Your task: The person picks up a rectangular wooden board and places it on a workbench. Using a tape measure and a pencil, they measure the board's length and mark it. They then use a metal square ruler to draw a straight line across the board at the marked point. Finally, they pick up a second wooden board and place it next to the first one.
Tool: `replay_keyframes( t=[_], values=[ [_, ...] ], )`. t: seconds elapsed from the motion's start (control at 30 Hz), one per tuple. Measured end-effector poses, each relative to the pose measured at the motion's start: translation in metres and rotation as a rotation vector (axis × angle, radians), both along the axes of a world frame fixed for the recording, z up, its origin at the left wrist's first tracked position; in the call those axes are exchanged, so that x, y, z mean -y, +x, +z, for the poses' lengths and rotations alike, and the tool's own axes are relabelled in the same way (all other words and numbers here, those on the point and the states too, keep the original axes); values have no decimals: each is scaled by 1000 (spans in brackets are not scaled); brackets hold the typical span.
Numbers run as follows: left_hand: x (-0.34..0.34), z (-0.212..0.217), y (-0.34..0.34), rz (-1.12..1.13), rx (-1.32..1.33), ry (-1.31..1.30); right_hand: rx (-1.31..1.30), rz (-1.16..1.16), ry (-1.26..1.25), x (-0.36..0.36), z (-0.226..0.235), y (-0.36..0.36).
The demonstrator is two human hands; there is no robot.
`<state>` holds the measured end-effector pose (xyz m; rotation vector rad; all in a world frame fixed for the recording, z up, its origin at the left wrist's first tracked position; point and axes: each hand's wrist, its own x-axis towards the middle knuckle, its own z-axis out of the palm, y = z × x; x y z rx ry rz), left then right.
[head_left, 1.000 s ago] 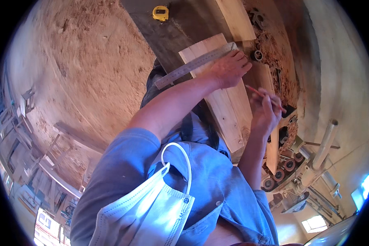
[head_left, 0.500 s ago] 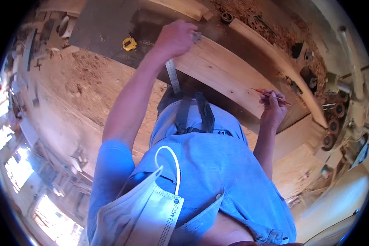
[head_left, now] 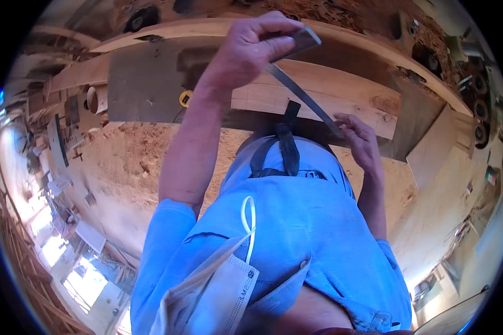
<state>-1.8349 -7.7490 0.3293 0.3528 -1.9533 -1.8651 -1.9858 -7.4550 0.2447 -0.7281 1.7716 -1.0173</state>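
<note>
A try square is held up over the workbench, its thick stock gripped in my left hand (head_left: pixel 257 47). Its dark metal blade (head_left: pixel 302 95) slants down to the right, and my right hand (head_left: pixel 360 139) pinches the blade's far end. Whether the red pencil is still among the right fingers cannot be made out. Below the square lies a pale, knotted wooden board (head_left: pixel 341 92) on a dark flat sheet (head_left: pixel 145 84). Partly covered by my left forearm, a yellow tape measure (head_left: pixel 185 99) rests on that sheet.
A long wooden strip (head_left: pixel 369 44) runs along the bench's far side, with shavings (head_left: pixel 341 12) beyond it. Several dark wheels (head_left: pixel 480 109) stand at the far right. A face mask (head_left: pixel 218 296) hangs in front of my blue shirt (head_left: pixel 268 223).
My left hand has raised the square off the board and turned its blade toward the right. My right hand has moved to the blade's end, and the pencil no longer shows.
</note>
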Motion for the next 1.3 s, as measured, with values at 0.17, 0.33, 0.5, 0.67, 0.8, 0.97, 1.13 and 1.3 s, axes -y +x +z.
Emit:
replay_keyframes(
  t=[0.17, 0.33, 0.5, 0.67, 0.8, 0.97, 1.13, 1.3],
  values=[
    [-12, -33, -25, -166, 11, 84, 410, -206, 20, -1, 4, 46],
    [-28, -85, -54, -261, 7, 187, 561, -441, 16, -19, -3, 77],
    [-47, -141, -70, -19, 174, -262, 484, -775, -55, -45, -5, 82],
    [-73, -172, -77, -70, 297, -983, 179, -998, -93, -83, -20, 40],
    [-88, -176, -87, -85, 416, -1112, -44, -1097, -80, -103, -39, -31],
    [-94, -171, -90, -36, 409, -1197, -368, -911, 43, -94, -63, -105],
    [-97, -168, -88, -17, 454, -1195, -474, -749, 161, -81, -76, -128],
    [-98, -168, -90, -19, 493, -1197, -398, -770, 186, -82, -75, -123]
  ],
)
